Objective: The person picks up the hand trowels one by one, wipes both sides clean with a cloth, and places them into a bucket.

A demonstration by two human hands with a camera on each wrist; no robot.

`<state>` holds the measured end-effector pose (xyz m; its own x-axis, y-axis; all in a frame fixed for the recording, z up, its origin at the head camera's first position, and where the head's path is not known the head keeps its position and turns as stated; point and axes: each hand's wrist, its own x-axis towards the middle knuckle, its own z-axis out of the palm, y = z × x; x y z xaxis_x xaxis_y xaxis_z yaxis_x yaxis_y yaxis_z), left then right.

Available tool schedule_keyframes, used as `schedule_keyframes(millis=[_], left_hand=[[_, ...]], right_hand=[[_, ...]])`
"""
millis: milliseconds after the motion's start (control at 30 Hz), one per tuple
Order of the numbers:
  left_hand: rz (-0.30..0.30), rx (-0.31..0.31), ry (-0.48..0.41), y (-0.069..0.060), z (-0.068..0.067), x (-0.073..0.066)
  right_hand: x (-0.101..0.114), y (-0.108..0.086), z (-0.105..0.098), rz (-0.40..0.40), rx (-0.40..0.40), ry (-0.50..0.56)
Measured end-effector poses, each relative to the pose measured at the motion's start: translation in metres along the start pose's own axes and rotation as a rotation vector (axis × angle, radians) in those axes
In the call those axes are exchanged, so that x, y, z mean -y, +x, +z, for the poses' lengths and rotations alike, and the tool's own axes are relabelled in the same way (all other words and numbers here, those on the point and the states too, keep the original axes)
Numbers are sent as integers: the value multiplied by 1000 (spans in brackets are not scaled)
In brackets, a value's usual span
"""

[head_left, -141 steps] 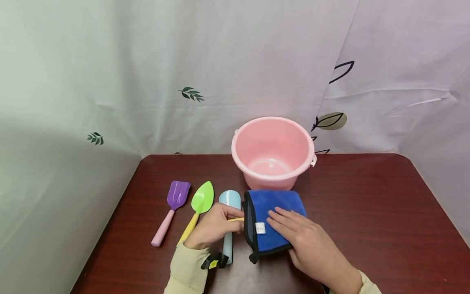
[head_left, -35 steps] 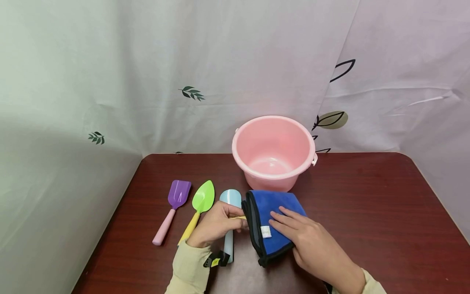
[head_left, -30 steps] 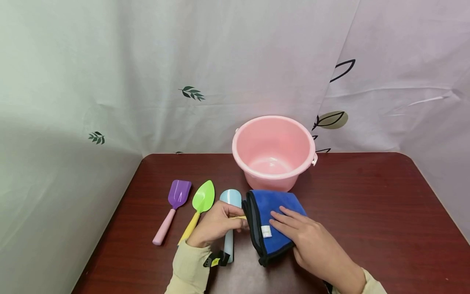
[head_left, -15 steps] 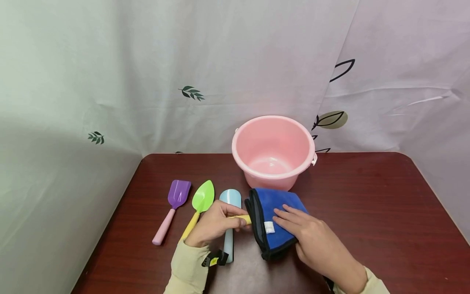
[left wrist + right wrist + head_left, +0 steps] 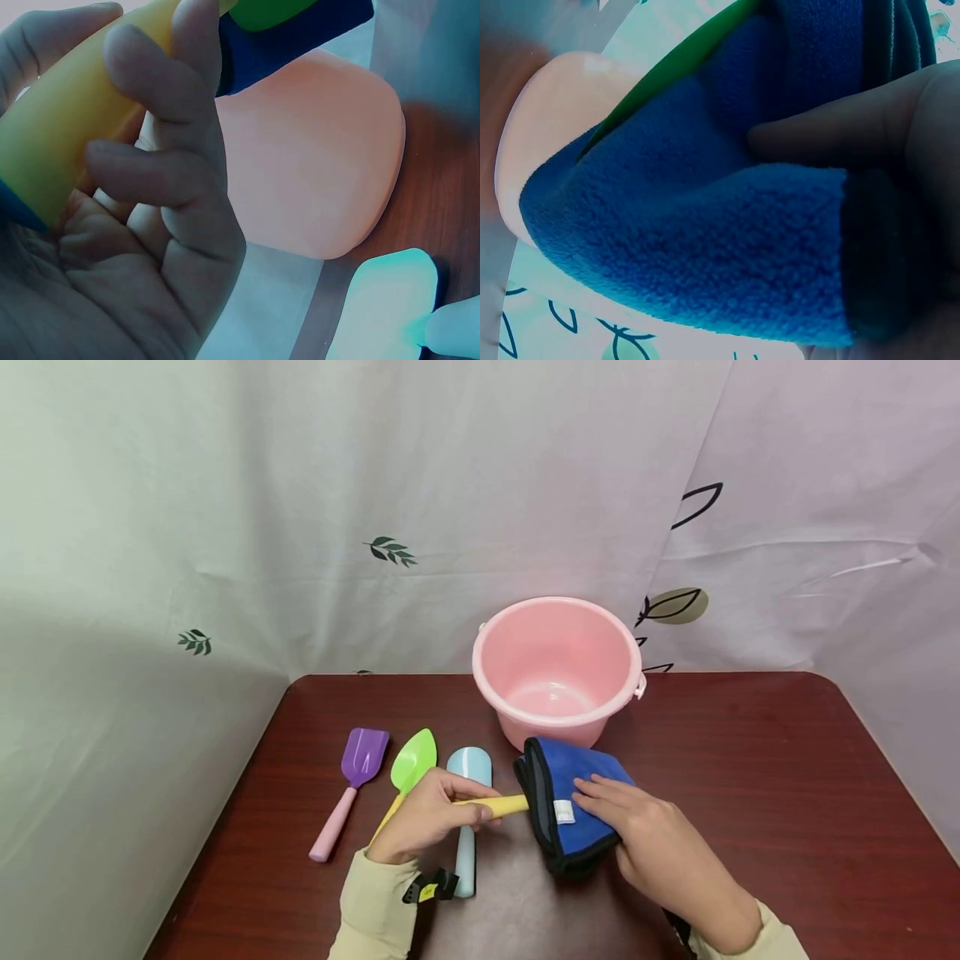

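My left hand (image 5: pixel 427 817) grips the yellow handle of a small garden tool (image 5: pixel 512 805), fingers curled round it in the left wrist view. Its green head (image 5: pixel 271 10) lies against a folded blue cloth (image 5: pixel 581 777) with black edging and a white tag. Most of that head is hidden by the cloth; a green edge shows in the right wrist view. My right hand (image 5: pixel 671 843) holds the cloth around the head, fingers on top and a digit (image 5: pixel 825 135) pressing into the blue pile from the other side.
A pink bucket (image 5: pixel 555 721) stands behind the cloth. On the table (image 5: pixel 750 760), to the left, lie a purple spade with a pink handle (image 5: pixel 364 757), a green trowel with a yellow handle (image 5: pixel 414 760) and a light blue scoop (image 5: pixel 470 762), partly under my left hand.
The cloth and my right hand have shifted right along the tool, and the cloth has bunched and tilted. More of the yellow handle shows; my left hand has moved slightly left.
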<state>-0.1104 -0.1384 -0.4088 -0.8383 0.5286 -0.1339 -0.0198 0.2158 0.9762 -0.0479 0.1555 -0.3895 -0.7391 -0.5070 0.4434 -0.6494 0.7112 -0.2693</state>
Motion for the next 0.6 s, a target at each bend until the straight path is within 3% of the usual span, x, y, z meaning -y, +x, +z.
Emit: schedule_keyframes(millis=[300, 600], left_hand=[[19, 21, -22, -2, -7, 2], [44, 53, -81, -5, -14, 3]], right_hand=[[-8, -2, -3, -7, -12, -14], [-13, -4, -12, 74, 37, -24]])
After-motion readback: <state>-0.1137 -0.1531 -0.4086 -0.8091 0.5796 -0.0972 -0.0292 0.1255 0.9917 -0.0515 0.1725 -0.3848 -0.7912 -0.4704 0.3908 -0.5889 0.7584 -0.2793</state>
